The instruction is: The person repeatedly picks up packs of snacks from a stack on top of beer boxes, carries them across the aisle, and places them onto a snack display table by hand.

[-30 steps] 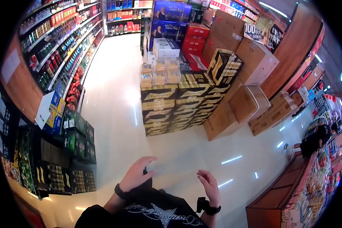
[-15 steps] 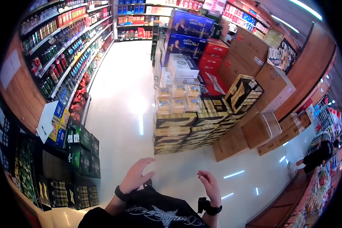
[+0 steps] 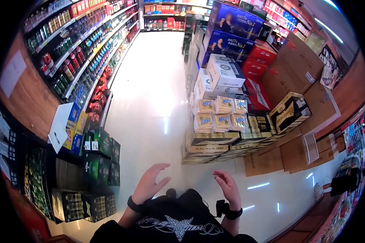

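Note:
My left hand [image 3: 151,184] is held out in front of my body, thumb apart from the fingers, with nothing in it. Opposite it, my right hand [image 3: 228,188] is raised with its fingers slightly curled and likewise holds nothing. Both hover above the pale floor and touch no goods. Ahead of them and to the right stands a stack of black-and-gold beer cases [image 3: 213,142]. Several clear-wrapped yellow-and-white packs [image 3: 221,114] lie on top. To the left of my left hand are dark green cartons [image 3: 99,162].
A shiny aisle floor [image 3: 160,77] runs ahead between a shelf of cans and bottles [image 3: 75,60] and the stacked goods. Blue boxes [image 3: 233,44], a white carton [image 3: 226,71] and brown cardboard boxes [image 3: 265,162] form the right-hand pile. A person in dark clothes [image 3: 344,182] is at far right.
My view has moved forward and turned a little left, so the stacked cases look nearer and further right. Both hands keep nearly the same pose and stay without anything in them.

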Motion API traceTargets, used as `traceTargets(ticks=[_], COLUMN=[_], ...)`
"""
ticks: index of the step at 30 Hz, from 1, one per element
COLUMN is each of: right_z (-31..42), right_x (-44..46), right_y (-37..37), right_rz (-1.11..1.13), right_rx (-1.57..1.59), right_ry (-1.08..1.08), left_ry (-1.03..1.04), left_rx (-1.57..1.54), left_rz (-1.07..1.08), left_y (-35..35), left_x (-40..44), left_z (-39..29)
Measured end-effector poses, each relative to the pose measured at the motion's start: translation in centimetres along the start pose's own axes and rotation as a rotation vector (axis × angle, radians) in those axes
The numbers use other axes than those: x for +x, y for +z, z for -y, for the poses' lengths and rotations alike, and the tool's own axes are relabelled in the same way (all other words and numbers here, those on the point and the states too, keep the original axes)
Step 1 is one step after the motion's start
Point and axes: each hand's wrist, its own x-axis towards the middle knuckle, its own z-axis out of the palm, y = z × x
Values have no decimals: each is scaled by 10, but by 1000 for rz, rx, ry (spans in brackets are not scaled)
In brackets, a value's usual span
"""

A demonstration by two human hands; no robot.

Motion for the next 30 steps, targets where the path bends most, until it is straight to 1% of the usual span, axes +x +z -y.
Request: traceTargets(ticks=[3, 10, 13, 15, 17, 18, 20, 22, 24, 26, 28, 30], right_z=[8, 17, 23, 23, 19, 16, 12, 24, 15, 6, -4, -14], right_x=[24, 97, 132, 157, 184, 195, 216, 229, 244, 255, 260, 264], right_y=[-1, -16, -29, -40, -49, -55, -66, -68, -71, -72, -71, -69], right_rz=[35, 107, 162, 216, 239, 257, 309, 355, 371, 403, 411, 404], right_rx=[-99, -99, -98, -44, -51, -62, -65, -74, -88, -133, -130, -269], right_ry=[32, 21, -16, 5, 0, 14, 17, 96, 94, 85, 64, 65], left_ry=[-8, 4, -3, 0, -5, -7, -55, -81, -109, -142, -128, -89], left_rx=[-5, 31, 25, 12, 96, 96, 107, 75, 44, 42, 66, 136], left_rz=[-12, -47, -59, -68, -5, -14, 57, 59, 68, 148, 175, 233], left_y=[3, 17, 29, 34, 42, 46, 54, 69, 80, 89, 96, 98], left_x=[12, 76, 108, 131, 149, 157, 172, 184, 197, 207, 215, 227], left_z=[12, 25, 25, 27, 32, 33, 35, 44, 51, 57, 67, 72])
